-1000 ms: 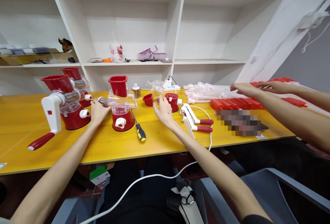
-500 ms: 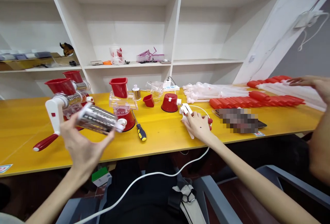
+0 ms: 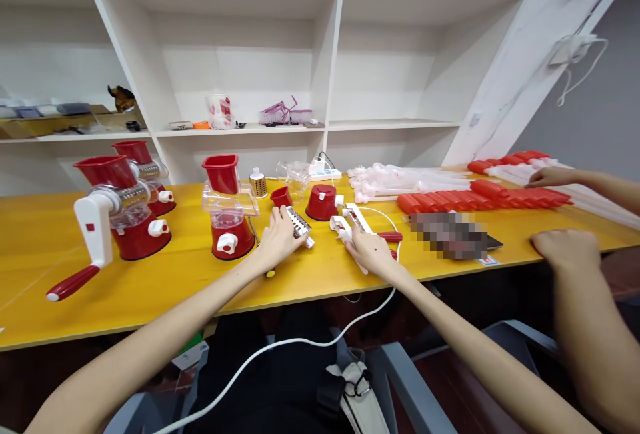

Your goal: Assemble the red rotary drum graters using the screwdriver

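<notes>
My left hand (image 3: 277, 239) rests on the yellow table (image 3: 175, 281), its fingers closed round a metal grater drum (image 3: 301, 226) that lies in front of a small red cup (image 3: 281, 197). Under that hand a screwdriver with a yellow and black handle (image 3: 270, 273) sticks out. My right hand (image 3: 370, 251) lies over white crank handles with red grips (image 3: 360, 224), fingers curled on one. A red and clear grater body with no drum (image 3: 227, 211) stands left of my left hand. A red dome base (image 3: 321, 203) sits behind the handles.
Two assembled red graters (image 3: 120, 211) stand at the left. Rows of red grips (image 3: 450, 201) and white plastic parts (image 3: 395, 181) lie at the right, where another person's hands (image 3: 565, 247) work. White shelves (image 3: 330, 74) rise behind. A white cable (image 3: 280, 347) hangs over my lap.
My left hand has carried the drum from the air at the left down onto the table, right of the drumless grater. My right hand stays on the crank handles. The camera has turned slightly.
</notes>
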A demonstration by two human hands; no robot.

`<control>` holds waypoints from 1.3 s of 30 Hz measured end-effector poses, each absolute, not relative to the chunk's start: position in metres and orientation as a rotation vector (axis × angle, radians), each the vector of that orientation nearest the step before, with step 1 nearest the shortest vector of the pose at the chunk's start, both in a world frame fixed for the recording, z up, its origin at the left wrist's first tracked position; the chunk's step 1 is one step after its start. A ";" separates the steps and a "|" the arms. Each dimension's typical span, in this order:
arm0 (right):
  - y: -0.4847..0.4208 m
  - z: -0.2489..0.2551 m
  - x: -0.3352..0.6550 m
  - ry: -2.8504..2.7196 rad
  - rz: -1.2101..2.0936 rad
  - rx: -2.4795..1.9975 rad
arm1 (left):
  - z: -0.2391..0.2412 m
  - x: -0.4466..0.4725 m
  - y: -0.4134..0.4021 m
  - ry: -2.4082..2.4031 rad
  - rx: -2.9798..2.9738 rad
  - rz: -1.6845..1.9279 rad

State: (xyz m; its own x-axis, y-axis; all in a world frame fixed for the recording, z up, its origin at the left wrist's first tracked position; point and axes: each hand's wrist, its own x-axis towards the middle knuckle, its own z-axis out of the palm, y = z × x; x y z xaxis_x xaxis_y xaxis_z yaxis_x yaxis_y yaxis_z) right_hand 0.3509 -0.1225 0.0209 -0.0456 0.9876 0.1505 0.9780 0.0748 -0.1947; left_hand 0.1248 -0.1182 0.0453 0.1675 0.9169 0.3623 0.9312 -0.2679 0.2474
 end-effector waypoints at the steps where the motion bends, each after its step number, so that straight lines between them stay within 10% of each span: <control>1: -0.123 0.022 0.352 -2.080 0.094 -1.953 | 0.045 0.123 -0.117 -1.895 -2.374 -0.685; 23: -0.190 0.115 0.262 -1.819 0.857 -0.708 | 0.087 0.043 -0.234 -1.095 -2.247 -1.651; 39: -0.211 0.105 0.263 -2.482 0.965 -0.555 | 0.107 0.028 -0.271 -0.988 -2.691 -1.082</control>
State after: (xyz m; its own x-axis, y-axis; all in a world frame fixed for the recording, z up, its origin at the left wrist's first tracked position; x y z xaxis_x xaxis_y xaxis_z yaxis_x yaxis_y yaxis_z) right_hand 0.2628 -0.2108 0.1055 -0.8329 0.5010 0.2351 0.2105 0.6797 -0.7026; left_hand 0.0283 -0.2706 0.1068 0.5434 0.5384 0.6440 0.5930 -0.7893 0.1595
